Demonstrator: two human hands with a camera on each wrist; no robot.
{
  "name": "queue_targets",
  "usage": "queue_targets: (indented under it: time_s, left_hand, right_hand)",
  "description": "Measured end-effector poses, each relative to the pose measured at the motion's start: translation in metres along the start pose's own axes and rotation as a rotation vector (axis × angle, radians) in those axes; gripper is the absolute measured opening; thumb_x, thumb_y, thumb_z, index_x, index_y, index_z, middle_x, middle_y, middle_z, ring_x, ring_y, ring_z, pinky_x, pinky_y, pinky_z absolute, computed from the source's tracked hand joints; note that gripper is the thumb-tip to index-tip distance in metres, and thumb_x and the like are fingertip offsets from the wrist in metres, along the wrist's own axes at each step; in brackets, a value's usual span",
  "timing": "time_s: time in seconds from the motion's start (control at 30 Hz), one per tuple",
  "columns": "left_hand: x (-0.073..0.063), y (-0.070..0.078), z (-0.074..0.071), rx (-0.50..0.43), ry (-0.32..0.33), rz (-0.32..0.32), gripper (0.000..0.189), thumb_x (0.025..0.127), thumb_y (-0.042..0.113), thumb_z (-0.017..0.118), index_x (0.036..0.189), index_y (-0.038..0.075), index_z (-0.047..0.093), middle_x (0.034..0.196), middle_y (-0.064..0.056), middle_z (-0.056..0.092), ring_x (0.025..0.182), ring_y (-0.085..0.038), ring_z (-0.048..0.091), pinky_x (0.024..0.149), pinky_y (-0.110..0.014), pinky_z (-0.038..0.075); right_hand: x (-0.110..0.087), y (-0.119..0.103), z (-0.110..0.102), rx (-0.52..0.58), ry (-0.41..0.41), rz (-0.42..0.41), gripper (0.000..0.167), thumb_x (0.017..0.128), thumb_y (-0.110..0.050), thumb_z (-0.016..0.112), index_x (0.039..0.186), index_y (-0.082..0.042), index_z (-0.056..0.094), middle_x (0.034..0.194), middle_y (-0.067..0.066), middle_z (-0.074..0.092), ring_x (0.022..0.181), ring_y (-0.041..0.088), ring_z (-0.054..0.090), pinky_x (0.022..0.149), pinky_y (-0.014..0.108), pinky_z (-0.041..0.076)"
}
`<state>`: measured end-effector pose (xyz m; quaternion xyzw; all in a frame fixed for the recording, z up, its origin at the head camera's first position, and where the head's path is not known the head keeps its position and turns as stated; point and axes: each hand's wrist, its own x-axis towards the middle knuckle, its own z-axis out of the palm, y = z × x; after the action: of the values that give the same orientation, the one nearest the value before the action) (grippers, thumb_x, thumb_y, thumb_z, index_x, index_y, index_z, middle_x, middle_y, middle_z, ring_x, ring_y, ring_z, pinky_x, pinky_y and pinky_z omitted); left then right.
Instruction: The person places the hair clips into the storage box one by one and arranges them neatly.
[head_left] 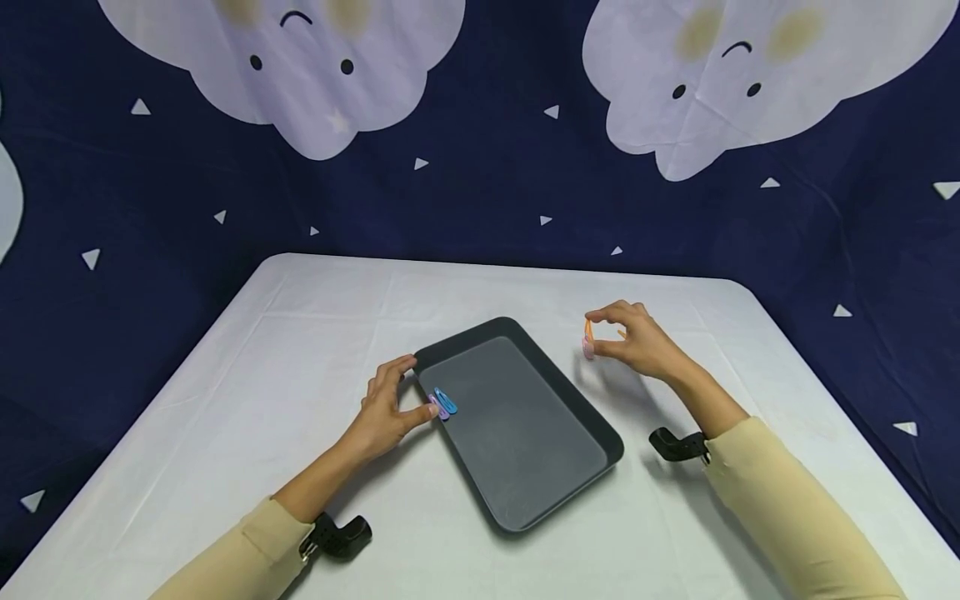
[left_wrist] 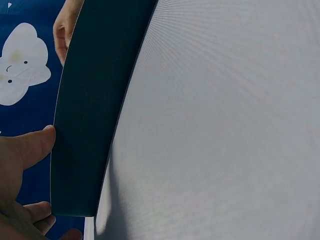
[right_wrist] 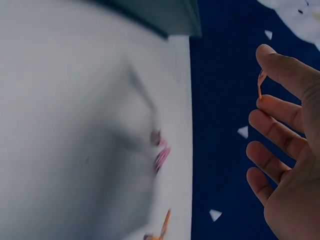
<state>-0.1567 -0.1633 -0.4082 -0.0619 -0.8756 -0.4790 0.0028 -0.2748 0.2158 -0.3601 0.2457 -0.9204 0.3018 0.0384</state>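
An orange hair clip (right_wrist: 260, 84) is pinched upright between the thumb and index finger of my right hand (head_left: 641, 342), above the table to the tray's right. The other fingers stay apart from it. Below it are pink hair clips (right_wrist: 161, 159), blurred in the right wrist view, and another orange clip (right_wrist: 165, 224). My left hand (head_left: 382, 417) touches the far left corner of the dark grey tray (head_left: 517, 425), thumb on the long rim and fingertips at the corner. Inside the tray, beside that thumb, lie a blue hair clip (head_left: 446, 401) and a purple hair clip (head_left: 437, 408), close together.
The tray sits at a slant on a white-covered table (head_left: 337, 300). Behind the table hangs a dark blue cloth (head_left: 480, 192) with clouds and small triangles. A black wrist camera (head_left: 341, 537) is strapped to each forearm.
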Motion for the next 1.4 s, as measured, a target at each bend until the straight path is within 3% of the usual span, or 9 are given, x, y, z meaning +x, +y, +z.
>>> queue_targets:
  time_s: [0.27, 0.7, 0.93, 1.4]
  left_hand:
    - [-0.001, 0.001, -0.001, -0.002, 0.004, -0.001, 0.079, 0.082, 0.024, 0.072, 0.146, 0.007, 0.028, 0.151, -0.012, 0.023, 0.135, -0.031, 0.022, 0.105, -0.058, 0.015]
    - [-0.001, 0.002, -0.001, 0.003, 0.006, 0.002, 0.079, 0.082, 0.024, 0.072, 0.145, 0.005, 0.028, 0.151, -0.013, 0.023, 0.133, -0.031, 0.023, 0.103, -0.054, 0.018]
    - [-0.001, 0.001, 0.000, -0.002, 0.013, 0.006, 0.079, 0.082, 0.023, 0.073, 0.145, 0.005, 0.029, 0.151, -0.013, 0.025, 0.133, -0.032, 0.024, 0.103, -0.055, 0.017]
    - [-0.001, 0.001, 0.000, -0.002, 0.015, 0.006, 0.079, 0.081, 0.024, 0.073, 0.145, 0.006, 0.030, 0.151, -0.012, 0.025, 0.133, -0.032, 0.024, 0.103, -0.055, 0.017]
  right_hand:
    - [0.012, -0.034, 0.001, 0.062, -0.021, -0.090, 0.050, 0.077, -0.026, 0.077, 0.123, -0.012, 0.061, 0.121, 0.008, 0.058, 0.112, 0.028, 0.043, 0.093, 0.045, 0.035]
    - [0.029, -0.079, 0.021, 0.106, -0.101, -0.200, 0.053, 0.077, -0.027, 0.078, 0.125, -0.011, 0.060, 0.123, 0.003, 0.056, 0.111, 0.021, 0.041, 0.096, 0.044, 0.037]
    - [0.042, -0.094, 0.040, 0.113, -0.150, -0.277, 0.052, 0.077, -0.027, 0.078, 0.123, -0.010, 0.062, 0.121, 0.004, 0.058, 0.107, 0.022, 0.042, 0.093, 0.042, 0.037]
    - [0.056, -0.110, 0.079, 0.096, -0.246, -0.312, 0.051, 0.076, -0.028, 0.079, 0.121, -0.009, 0.063, 0.118, 0.003, 0.060, 0.105, 0.021, 0.045, 0.093, 0.041, 0.037]
